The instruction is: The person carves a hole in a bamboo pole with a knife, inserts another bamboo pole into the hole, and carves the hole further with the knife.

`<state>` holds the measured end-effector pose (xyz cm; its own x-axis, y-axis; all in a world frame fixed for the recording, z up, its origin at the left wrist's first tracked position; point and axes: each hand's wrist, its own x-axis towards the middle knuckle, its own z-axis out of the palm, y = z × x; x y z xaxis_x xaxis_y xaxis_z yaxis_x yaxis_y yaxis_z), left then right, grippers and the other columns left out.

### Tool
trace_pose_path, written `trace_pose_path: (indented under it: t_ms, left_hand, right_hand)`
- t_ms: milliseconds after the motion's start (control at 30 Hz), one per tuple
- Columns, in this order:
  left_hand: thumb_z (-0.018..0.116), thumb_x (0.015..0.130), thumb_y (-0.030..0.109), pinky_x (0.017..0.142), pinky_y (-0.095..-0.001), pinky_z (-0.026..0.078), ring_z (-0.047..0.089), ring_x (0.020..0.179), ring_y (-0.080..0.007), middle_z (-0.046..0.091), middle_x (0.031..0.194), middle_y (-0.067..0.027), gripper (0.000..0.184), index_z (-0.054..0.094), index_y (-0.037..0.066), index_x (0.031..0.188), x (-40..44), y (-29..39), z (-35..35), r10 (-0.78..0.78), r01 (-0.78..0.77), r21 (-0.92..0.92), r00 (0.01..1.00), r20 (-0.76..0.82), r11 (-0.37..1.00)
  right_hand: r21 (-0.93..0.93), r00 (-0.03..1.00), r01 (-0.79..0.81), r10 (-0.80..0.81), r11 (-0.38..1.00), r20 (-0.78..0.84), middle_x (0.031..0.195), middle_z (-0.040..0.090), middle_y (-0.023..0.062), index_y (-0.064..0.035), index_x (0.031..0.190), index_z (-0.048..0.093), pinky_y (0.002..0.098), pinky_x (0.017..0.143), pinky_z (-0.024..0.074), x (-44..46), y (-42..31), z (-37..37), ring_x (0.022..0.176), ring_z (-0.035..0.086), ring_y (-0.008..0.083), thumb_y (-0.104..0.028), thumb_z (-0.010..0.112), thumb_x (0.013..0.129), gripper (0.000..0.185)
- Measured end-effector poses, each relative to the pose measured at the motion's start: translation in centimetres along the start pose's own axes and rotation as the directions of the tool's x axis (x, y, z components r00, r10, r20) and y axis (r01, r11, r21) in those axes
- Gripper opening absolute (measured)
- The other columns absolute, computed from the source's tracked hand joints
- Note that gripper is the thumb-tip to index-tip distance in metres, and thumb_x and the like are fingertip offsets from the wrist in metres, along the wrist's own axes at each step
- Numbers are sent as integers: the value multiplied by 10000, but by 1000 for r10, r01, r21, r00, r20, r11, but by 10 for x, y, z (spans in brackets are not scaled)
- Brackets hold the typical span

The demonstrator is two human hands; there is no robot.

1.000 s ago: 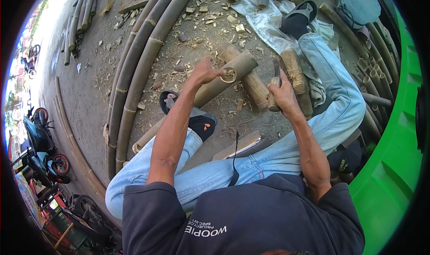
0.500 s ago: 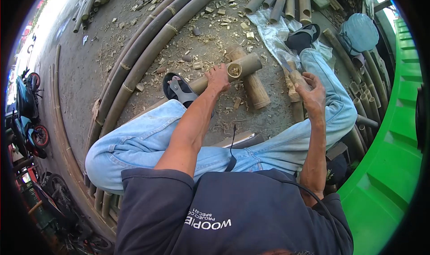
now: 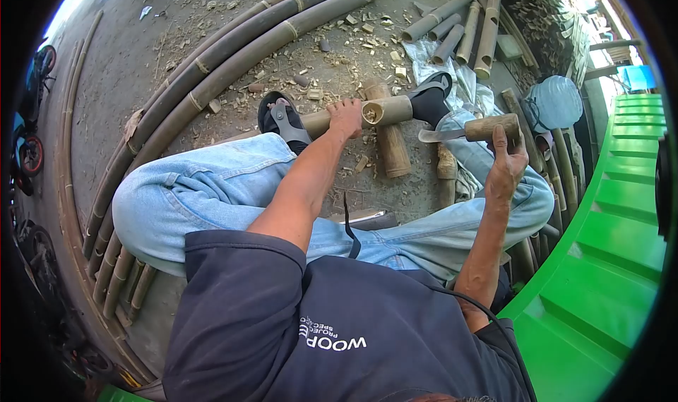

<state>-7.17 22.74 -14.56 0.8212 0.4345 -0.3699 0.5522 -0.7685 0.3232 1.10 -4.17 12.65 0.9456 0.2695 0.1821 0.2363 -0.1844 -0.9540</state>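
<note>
My left hand (image 3: pixel 345 118) is wrapped round a bamboo pole (image 3: pixel 397 110), just beside an opening cut in its upper side, where pale chips lie. The pole rests across a short thick bamboo piece (image 3: pixel 393 151) on the ground. Raised to the right, my right hand (image 3: pixel 506 163) grips a knife (image 3: pixel 487 128) by its thick wooden handle. Its short, curved blade points left, toward the pole's end, and is apart from it. My fingers partly hide the handle's far end.
Long bamboo poles (image 3: pixel 247 67) lie at the left. Wood chips (image 3: pixel 311 93) are scattered ahead. Short bamboo lengths (image 3: pixel 441 21) lie on plastic sheeting at the upper right. A clear plastic container (image 3: pixel 554 103) and a green ribbed panel (image 3: pixel 586 222) are on my right.
My right hand has lifted the knife up and to the right, and its blade has swung to point left. The left hand keeps its hold on the pole. The camera view has shifted.
</note>
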Motion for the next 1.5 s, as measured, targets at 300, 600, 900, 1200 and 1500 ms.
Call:
trace_pose_path:
  t_ms: [300,600,900,1200,1500]
  left_hand:
    - [871,670,176,1101,-695,325,534,1303,-414,549,1384,-204,874,464,38,1431,-2,0,-3,-13,13,-10,1000,-4,1000]
    - [884,664,190,1090,-686,337,539,1297,-407,559,1368,-205,862,481,49,1413,-3,2,-4,-19,19,5,1000,-9,1000]
    - [882,667,207,1089,-637,347,553,1288,-386,565,1358,-186,824,498,63,1381,-7,3,-8,-22,22,1,999,-24,1000]
    - [834,730,230,1099,-610,358,524,1319,-400,535,1392,-197,797,447,50,1403,0,-1,-5,-3,2,48,1000,22,999]
    - [850,726,281,1080,-633,378,524,1316,-410,531,1398,-200,831,443,21,1401,-1,1,-6,12,-14,92,1000,15,996]
  right_hand:
    - [-13,996,82,-81,997,48,1220,663,104,1,1401,546,323,890,560,5,7,30,1087,639,186,-325,748,972,575]
    - [-19,998,23,-22,1000,59,1216,664,97,-6,1390,542,314,859,580,8,18,32,1064,645,167,-322,736,981,553]
    - [80,992,-54,45,995,115,1186,675,96,11,1403,513,303,827,558,-5,34,31,1033,646,158,-265,703,1010,516]
    - [155,988,-99,79,983,133,1176,669,61,-16,1390,535,285,871,510,-20,38,27,1041,614,134,-243,719,1004,484]
    - [210,986,-153,134,966,101,1190,670,62,-11,1385,545,271,903,498,-19,39,18,1048,609,129,-249,716,1006,479]
